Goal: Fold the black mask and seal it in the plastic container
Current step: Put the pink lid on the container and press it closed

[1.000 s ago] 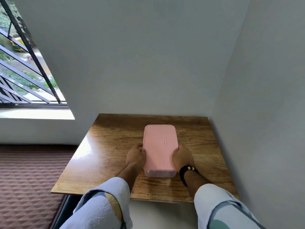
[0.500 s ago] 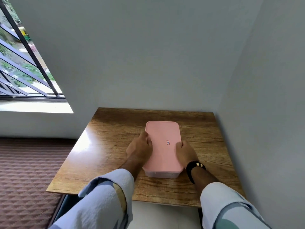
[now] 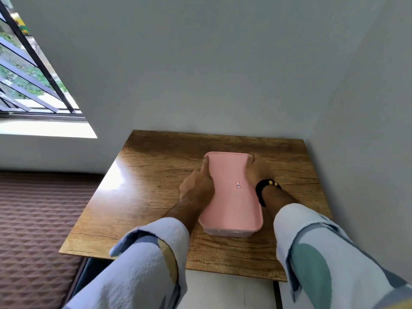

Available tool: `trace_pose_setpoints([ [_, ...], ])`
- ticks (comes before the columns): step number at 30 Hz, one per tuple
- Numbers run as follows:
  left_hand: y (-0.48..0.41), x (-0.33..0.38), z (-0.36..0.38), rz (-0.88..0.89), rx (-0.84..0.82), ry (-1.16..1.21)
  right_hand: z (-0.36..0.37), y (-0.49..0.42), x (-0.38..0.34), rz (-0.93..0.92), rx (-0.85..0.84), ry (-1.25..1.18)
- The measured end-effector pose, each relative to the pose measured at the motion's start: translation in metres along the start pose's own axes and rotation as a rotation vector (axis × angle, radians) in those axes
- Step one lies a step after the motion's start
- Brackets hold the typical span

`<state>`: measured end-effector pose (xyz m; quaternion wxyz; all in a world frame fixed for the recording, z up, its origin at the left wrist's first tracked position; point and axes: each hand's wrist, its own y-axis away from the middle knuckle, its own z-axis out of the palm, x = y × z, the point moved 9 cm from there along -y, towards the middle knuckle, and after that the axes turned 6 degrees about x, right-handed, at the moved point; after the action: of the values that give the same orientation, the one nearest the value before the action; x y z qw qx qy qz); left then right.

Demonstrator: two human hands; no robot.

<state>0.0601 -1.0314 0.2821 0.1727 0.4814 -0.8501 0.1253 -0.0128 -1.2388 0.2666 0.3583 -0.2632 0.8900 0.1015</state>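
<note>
Container [image 3: 227,233] with its pink lid [image 3: 231,192] on lies lengthwise near the middle of the wooden table [image 3: 142,197], between both hands. Left hand [image 3: 196,186] presses flat on the lid's nine o'clock edge, fingers [image 3: 204,166] stretched toward its far corner at eleven o'clock. Right hand [image 3: 256,172] clasps the three o'clock edge, thumb hooked over the far corner at one o'clock; a black beaded wristband [image 3: 265,188] circles that wrist. No mask shows; the opaque lid hides whatever is inside. A small white sticker [image 3: 238,185] sits on the lid, its print too small to read. A barred window [image 3: 33,70] lies at ten o'clock, a brown quilted mat [image 3: 38,219] at eight o'clock.
</note>
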Motion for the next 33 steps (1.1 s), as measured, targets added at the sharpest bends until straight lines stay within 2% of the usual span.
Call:
trace_pose_setpoints([
  [6, -0.013, -0.001, 0.002, 0.060, -0.025, -0.148, 0.003, -0.001, 0.004, 0.022, -0.062, -0.141],
  [12, -0.029, -0.003, 0.000, 0.087, 0.036, -0.044, 0.007, -0.002, 0.009, 0.040, -0.083, -0.182],
  [21, -0.039, -0.002, 0.004, 0.052, 0.030, 0.040, 0.010, -0.005, 0.017, 0.083, -0.075, -0.298],
  [33, -0.045, -0.007, 0.003, -0.019, 0.085, 0.167, 0.011, -0.017, 0.018, 0.106, -0.051, -0.275],
])
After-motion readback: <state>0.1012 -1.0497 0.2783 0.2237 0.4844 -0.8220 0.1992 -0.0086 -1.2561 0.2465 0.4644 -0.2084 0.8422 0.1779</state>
